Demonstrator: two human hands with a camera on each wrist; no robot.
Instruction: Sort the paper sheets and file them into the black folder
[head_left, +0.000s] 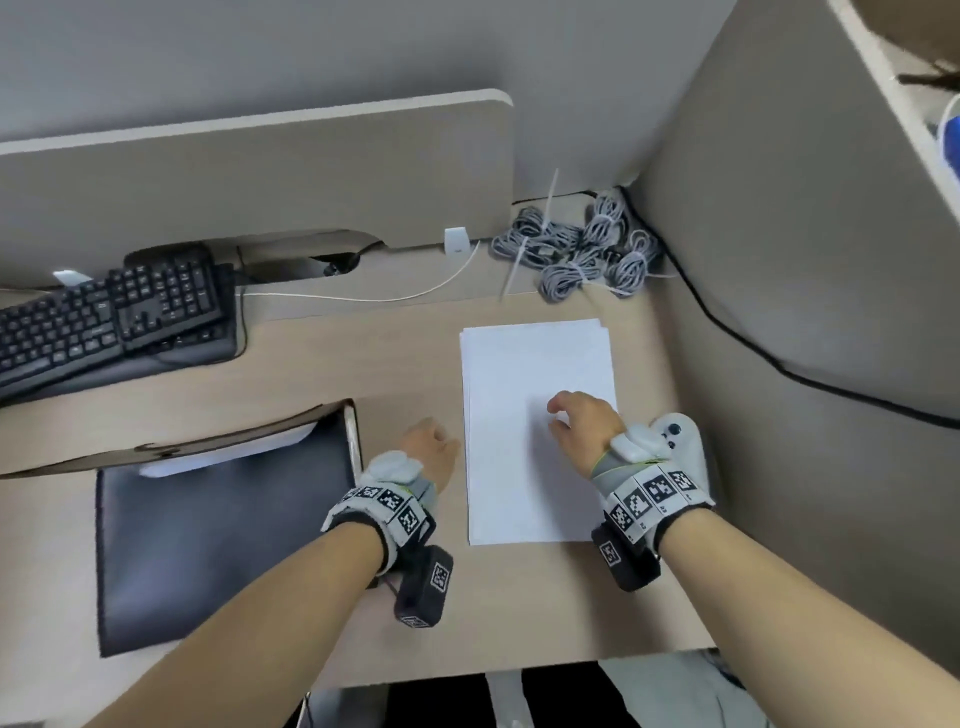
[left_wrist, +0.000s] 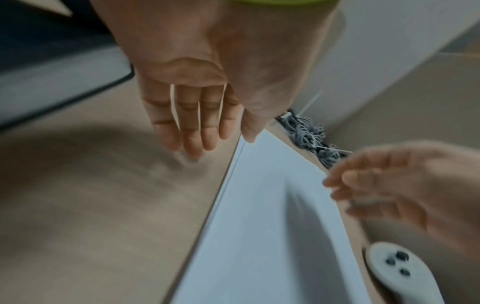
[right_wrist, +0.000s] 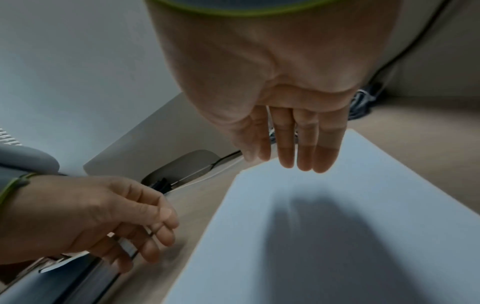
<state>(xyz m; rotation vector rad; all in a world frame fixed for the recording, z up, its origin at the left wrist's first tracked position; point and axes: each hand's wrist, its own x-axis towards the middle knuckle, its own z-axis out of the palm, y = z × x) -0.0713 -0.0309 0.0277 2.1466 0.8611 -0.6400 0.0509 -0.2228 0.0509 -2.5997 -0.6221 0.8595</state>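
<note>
A stack of white paper sheets (head_left: 535, 384) lies flat on the beige desk, right of centre. The black folder (head_left: 218, 530) lies at the left, partly under a raised shelf, with a white sheet (head_left: 228, 452) showing at its top edge. My right hand (head_left: 579, 423) hovers over the stack's right half with fingers relaxed and holds nothing; the right wrist view shows its fingers (right_wrist: 303, 152) above the paper (right_wrist: 337, 236). My left hand (head_left: 434, 444) sits on the desk between folder and stack, its straight fingers (left_wrist: 192, 131) just left of the paper edge (left_wrist: 259, 205).
A black keyboard (head_left: 104, 317) sits at the back left on the raised shelf. Bundles of grey cables (head_left: 582, 249) lie behind the stack, and a black cable (head_left: 753, 343) runs along the right partition. A white cable (head_left: 363, 296) crosses the shelf. The desk's front edge (head_left: 519, 670) is near.
</note>
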